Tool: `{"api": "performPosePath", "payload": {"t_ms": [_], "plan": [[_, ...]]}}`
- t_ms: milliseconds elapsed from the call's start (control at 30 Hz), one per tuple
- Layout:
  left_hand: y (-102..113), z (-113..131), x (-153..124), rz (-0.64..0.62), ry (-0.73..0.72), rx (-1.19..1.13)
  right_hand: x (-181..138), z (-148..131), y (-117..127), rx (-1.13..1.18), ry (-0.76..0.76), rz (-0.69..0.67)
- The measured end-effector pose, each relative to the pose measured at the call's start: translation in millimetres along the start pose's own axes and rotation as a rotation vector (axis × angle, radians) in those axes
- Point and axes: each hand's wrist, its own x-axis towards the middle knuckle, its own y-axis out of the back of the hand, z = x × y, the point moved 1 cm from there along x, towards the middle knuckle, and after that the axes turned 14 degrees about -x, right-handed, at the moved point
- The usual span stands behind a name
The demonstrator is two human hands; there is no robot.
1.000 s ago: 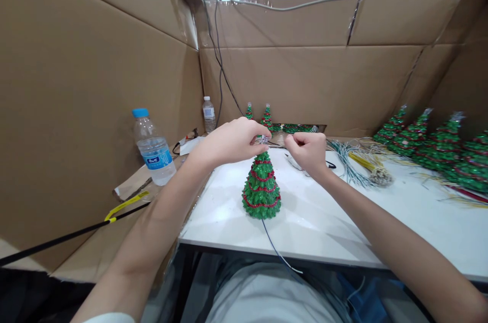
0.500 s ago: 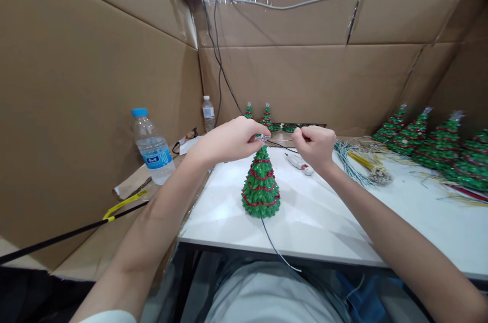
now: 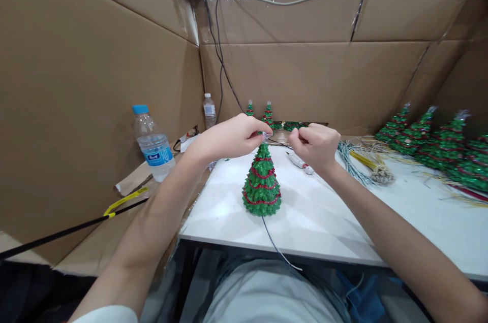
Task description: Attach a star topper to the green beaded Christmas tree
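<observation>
A makeshift assembly workshop: cardboard walls [image 3: 95, 84] box in the white tabletop [image 3: 343, 221], with ornament trees [image 3: 438, 148] (identical, in a row) and wire bundles [image 3: 362, 163] beyond the right hand [image 3: 316, 146].

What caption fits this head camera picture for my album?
Left hand pinches the tip of a green toy tree; right hand closed beside it.

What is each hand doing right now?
Left hand: closed, pinching the tip of the green tree.
Right hand: closed; what it pinches cannot be told.
</observation>
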Motion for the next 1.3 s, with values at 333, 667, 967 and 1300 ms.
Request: {"api": "performPosePath", "payload": {"t_ms": [333, 667, 967, 1300], "plan": [[2, -10, 2, 0.038, 0.08, -0.084, 3, -2, 4, -0.038, 0.045, 0.043], [7, -19, 6, 0.074, 0.104, -0.135, 13, -5, 19, -0.09, 0.094, 0.01], [7, -21, 6, 0.089, 0.076, -0.118, 20, -18, 41, -0.235, 0.161, 0.03], [7, -17, 6, 0.106, 0.073, -0.152, 28, -23, 44, -0.186, 0.135, -0.073]]}}
